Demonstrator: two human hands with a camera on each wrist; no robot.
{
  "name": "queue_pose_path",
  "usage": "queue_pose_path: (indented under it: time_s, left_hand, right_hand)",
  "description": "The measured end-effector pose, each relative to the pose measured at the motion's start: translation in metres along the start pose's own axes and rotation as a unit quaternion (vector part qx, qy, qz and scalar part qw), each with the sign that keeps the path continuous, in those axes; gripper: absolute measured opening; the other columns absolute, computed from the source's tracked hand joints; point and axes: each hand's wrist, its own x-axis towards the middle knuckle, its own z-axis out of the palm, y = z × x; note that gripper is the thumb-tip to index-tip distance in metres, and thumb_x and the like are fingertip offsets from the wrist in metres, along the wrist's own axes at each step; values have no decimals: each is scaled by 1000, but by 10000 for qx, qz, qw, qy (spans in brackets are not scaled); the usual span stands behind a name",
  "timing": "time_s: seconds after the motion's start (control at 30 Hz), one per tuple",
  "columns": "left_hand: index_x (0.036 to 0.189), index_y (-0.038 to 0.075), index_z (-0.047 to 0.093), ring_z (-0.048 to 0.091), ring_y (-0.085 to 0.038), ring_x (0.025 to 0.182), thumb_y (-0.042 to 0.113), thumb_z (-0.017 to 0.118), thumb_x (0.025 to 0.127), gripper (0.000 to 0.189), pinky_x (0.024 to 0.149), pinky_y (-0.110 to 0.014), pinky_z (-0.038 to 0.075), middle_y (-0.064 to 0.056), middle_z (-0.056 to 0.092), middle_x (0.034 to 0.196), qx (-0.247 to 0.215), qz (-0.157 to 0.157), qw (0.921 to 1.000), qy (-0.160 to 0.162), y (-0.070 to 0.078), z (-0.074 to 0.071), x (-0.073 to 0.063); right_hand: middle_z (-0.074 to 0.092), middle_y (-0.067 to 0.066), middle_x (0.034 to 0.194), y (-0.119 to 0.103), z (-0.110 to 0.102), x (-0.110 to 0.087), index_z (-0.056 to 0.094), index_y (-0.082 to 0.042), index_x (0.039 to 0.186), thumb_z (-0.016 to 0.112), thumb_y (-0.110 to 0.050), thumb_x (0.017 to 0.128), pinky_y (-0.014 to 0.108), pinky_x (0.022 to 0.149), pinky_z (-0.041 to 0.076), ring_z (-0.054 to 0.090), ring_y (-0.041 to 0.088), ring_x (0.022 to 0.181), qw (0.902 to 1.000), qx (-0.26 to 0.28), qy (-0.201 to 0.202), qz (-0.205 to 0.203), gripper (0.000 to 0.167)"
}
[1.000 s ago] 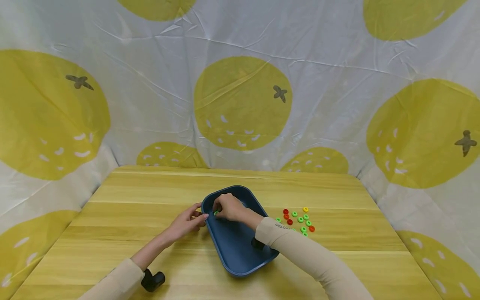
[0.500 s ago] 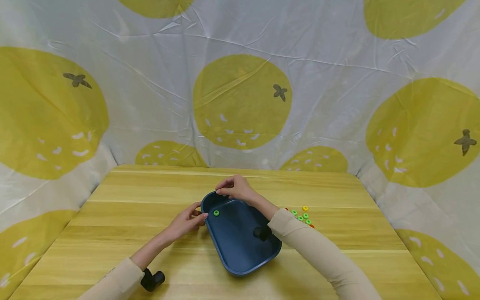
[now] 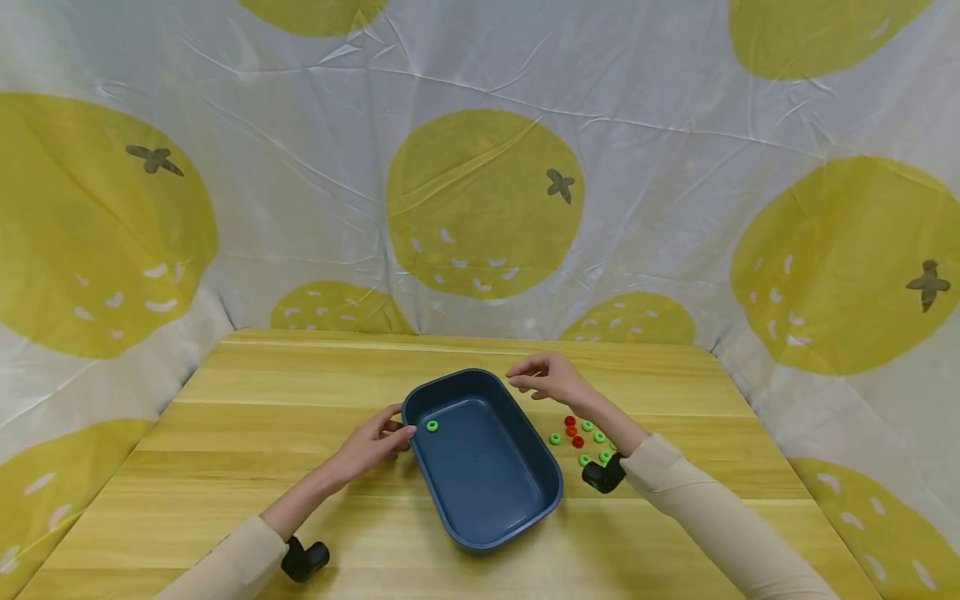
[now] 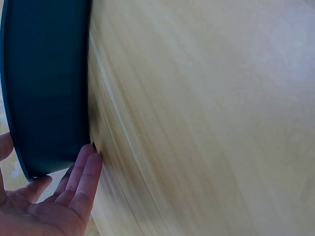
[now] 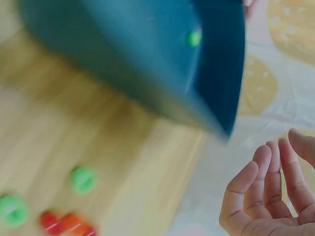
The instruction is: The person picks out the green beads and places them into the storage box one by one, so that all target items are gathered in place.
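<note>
A dark blue rectangular tray (image 3: 483, 475) stands on the table, with one small green ring (image 3: 432, 426) inside near its far left corner. At that corner my left hand (image 3: 371, 448) holds the tray, thumb at the rim; in the left wrist view its fingers (image 4: 84, 184) lie along the outer wall. My right hand (image 3: 553, 380) is in the air past the tray's far right side, beyond the loose rings. Nothing shows between its fingers (image 5: 266, 169) in the right wrist view, where they are spread and loosely bent.
Several small green, red and orange rings lie on the wooden table (image 3: 315, 379) right of the tray, including a red ring (image 3: 578, 442) and a green ring (image 3: 555, 439); my right forearm covers some. A patterned white and yellow cloth (image 3: 637, 208) hangs behind the table.
My right hand has let go of the green ring inside the tray, risen past the far rim and moved right. The left hand and tray stay in place.
</note>
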Motion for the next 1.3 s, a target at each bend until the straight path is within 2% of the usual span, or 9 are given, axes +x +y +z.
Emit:
queue_pose_path:
  time_s: [0.2, 0.33, 0.5, 0.6, 0.7, 0.87, 1.07, 1.2, 1.3]
  left_hand:
    - [142, -2, 33, 64, -34, 102, 28, 54, 96, 59, 85, -43, 53, -28, 56, 119, -11, -6, 10000, 11, 1, 0, -1]
    - [142, -1, 33, 64, -34, 101, 28, 54, 96, 58, 85, -43, 53, -27, 56, 120, -33, -5, 10000, 4, 0, 0, -1]
    - [141, -2, 33, 64, -34, 101, 28, 53, 96, 58, 83, -43, 54, -28, 56, 119, -10, 64, 10000, -26, -1, 1, -1]
    - [141, -1, 33, 64, -33, 100, 28, 53, 96, 57, 83, -42, 54, -27, 56, 119, 2, 60, 10000, -14, -1, 1, -1]
    - [141, 0, 34, 64, -33, 100, 28, 53, 96, 57, 83, -41, 54, -27, 57, 118, 41, 63, 10000, -7, -1, 1, -1]
    - [141, 0, 34, 64, -33, 101, 29, 53, 96, 57, 83, -42, 54, -27, 57, 119, 40, 25, 10000, 26, -1, 1, 1]
    - [141, 0, 34, 64, -31, 100, 29, 54, 95, 58, 84, -42, 53, -25, 57, 118, 9, -44, 10000, 50, -2, 1, 1]
    - [142, -1, 33, 64, -32, 100, 30, 54, 95, 59, 84, -42, 53, -26, 57, 118, 31, -31, 10000, 32, -2, 0, 1]
    - [142, -1, 33, 64, -32, 100, 30, 54, 95, 60, 84, -43, 53, -26, 57, 118, 37, -22, 10000, 21, -2, 0, 1]
  right_hand:
    - [66, 22, 105, 32, -16, -24, 67, -1, 108, 64, -21, 90, 41, 74, 53, 61, 32, 89, 9994, -28, 151, 324, 28]
    - [68, 23, 101, 53, -19, -34, 67, 4, 106, 64, -20, 89, 36, 67, 51, 61, 32, 81, 9987, -443, 167, 204, 29]
    - [71, 17, 89, 71, -15, -40, 70, 3, 97, 67, -14, 86, 24, 62, 48, 62, 25, 70, 9922, -1168, 357, -238, 21]
    - [72, 12, 84, 78, -9, -41, 72, 0, 93, 69, -11, 83, 20, 54, 44, 55, 14, 58, 9848, -1626, 466, -404, 15]
    - [71, 7, 83, 82, -4, -42, 73, -3, 92, 73, -11, 80, 19, 54, 41, 49, 8, 58, 9732, -2172, 468, -587, 14]
    - [68, 2, 85, 85, 2, -42, 74, -11, 90, 77, -12, 76, 27, 65, 38, 54, 12, 71, 9478, -3026, 541, -846, 14]
    - [66, 0, 80, 85, 4, -42, 74, -13, 88, 77, -11, 75, 25, 63, 35, 55, 12, 67, 9324, -3404, 557, -1076, 13]
    - [66, -1, 78, 86, 2, -41, 74, -13, 87, 76, -12, 75, 21, 61, 35, 53, 9, 64, 9321, -3396, 566, -1130, 12]
    - [66, 1, 78, 86, -1, -40, 73, -9, 88, 74, -11, 77, 20, 58, 38, 49, 5, 60, 9476, -2961, 522, -1082, 11]
